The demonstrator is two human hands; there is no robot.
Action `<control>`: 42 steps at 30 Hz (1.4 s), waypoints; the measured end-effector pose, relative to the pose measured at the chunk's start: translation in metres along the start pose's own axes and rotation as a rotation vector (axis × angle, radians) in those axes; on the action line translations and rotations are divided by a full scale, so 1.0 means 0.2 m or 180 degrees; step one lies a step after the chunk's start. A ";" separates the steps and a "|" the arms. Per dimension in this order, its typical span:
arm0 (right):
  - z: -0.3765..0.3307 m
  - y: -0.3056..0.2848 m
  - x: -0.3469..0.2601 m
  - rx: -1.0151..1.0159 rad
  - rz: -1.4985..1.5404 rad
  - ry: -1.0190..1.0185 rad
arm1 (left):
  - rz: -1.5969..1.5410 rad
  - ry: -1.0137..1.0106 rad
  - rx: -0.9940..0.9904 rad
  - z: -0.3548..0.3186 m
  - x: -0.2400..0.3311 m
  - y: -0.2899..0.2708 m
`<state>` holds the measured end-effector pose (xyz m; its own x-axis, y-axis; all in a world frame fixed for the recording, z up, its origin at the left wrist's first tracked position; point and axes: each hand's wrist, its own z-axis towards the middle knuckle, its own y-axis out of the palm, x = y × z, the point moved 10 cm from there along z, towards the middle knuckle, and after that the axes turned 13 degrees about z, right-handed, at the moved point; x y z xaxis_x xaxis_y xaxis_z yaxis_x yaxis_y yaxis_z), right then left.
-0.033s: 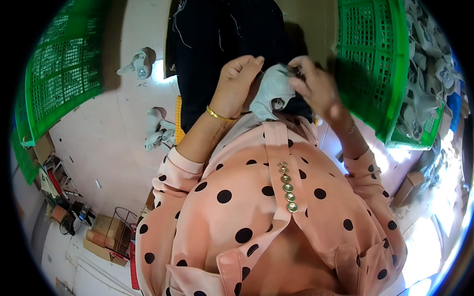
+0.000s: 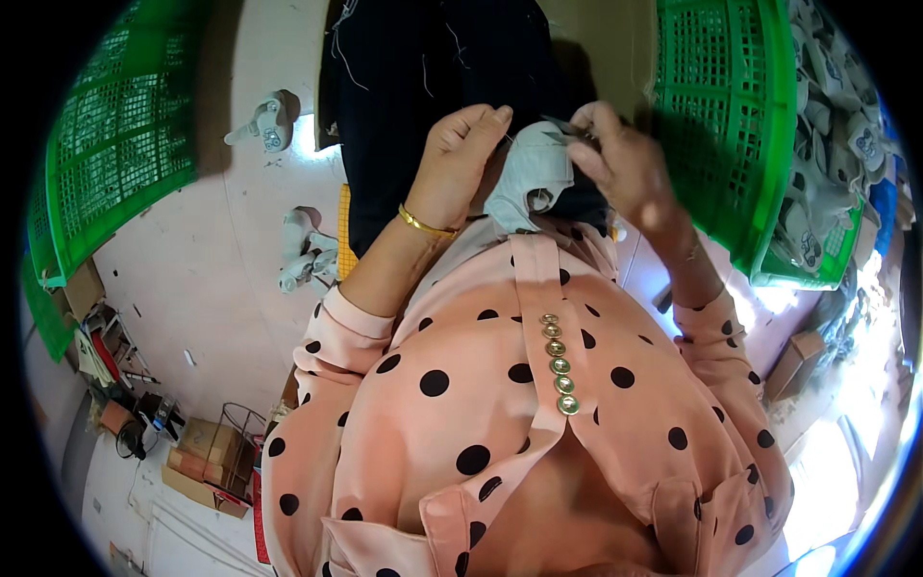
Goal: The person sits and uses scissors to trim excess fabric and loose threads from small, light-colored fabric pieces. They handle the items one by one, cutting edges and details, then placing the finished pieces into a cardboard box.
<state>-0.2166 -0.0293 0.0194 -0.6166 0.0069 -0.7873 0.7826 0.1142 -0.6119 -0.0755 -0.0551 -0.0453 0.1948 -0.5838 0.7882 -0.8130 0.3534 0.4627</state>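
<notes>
A white fabric shoe upper (image 2: 538, 159) with a rounded opening lies over my lap, on dark trousers. To its left, my left hand (image 2: 460, 159) is closed in a pinch, and a fine thread (image 2: 509, 137) seems to run from its fingertips to the upper. My right hand (image 2: 620, 159) is closed round small dark thread snips (image 2: 556, 123), whose pointed blades reach across the upper's far edge. The handle is mostly hidden by the fingers.
At the right, a green plastic crate (image 2: 721, 125) stands beside a heap of similar uppers (image 2: 827, 144). Another green crate (image 2: 125, 135) is at the far left. Loose uppers (image 2: 274, 120) lie on the floor. A cardboard box (image 2: 207, 452) sits lower left.
My right hand has shifted slightly to the right, with the snips' blades still at the upper's far edge. The left hand and the upper have hardly moved.
</notes>
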 end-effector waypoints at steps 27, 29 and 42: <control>0.13 0.02 0.04 -0.0049 -0.0559 0.0198 | 0.4857 0.2152 -0.0327 -0.30 0.34 0.13; 0.14 0.03 0.06 0.0031 -0.0258 0.0359 | 0.4814 0.2446 -0.0300 -0.36 0.34 0.20; 0.07 -0.07 0.03 0.0034 0.2149 0.0391 | 0.4483 0.3057 -0.0250 -0.16 0.50 0.13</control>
<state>-0.2305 -0.0443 0.0215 0.0018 0.1858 -0.9826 0.9993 0.0355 0.0085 -0.0605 -0.0816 0.0591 -0.3372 0.7952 0.5039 -0.6118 0.2217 -0.7593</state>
